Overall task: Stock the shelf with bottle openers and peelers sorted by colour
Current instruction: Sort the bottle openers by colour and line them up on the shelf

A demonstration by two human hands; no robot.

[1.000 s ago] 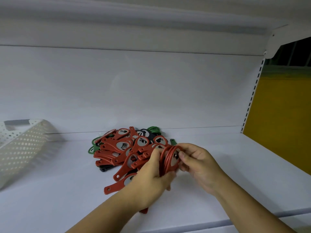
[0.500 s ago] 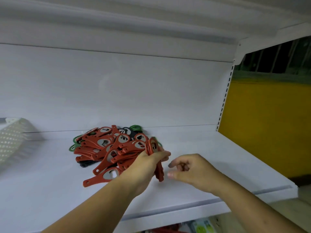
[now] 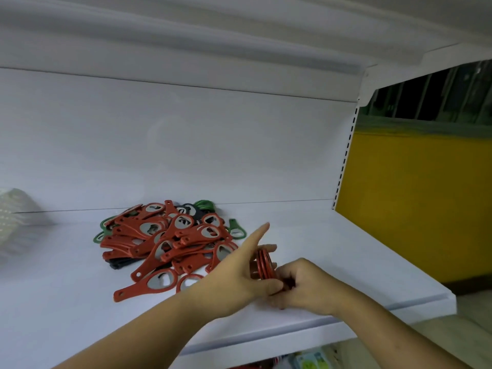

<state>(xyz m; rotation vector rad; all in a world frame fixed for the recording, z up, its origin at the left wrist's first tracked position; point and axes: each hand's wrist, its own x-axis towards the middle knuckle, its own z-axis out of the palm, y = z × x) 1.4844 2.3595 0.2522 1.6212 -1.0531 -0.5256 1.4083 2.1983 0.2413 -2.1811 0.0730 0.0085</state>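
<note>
My left hand (image 3: pixel 239 272) holds a stack of red openers (image 3: pixel 265 265) stood on edge. The thumb lies across its near side, a fingertip shows past its far side, and the index finger sticks straight out toward one o'clock. My right hand (image 3: pixel 300 286) meets it from four o'clock, its fingers curled round the stack's lower end. I cannot tell whether the stack touches the white shelf (image 3: pixel 346 262) under it. At ten o'clock from my hands lies the loose pile of openers (image 3: pixel 170 241), mostly red, with green and black ones showing at its edges. A single green opener (image 3: pixel 235 230) lies at the pile's three o'clock side. A blurred white basket (image 3: pixel 16 222) sits far off at nine o'clock.
</note>
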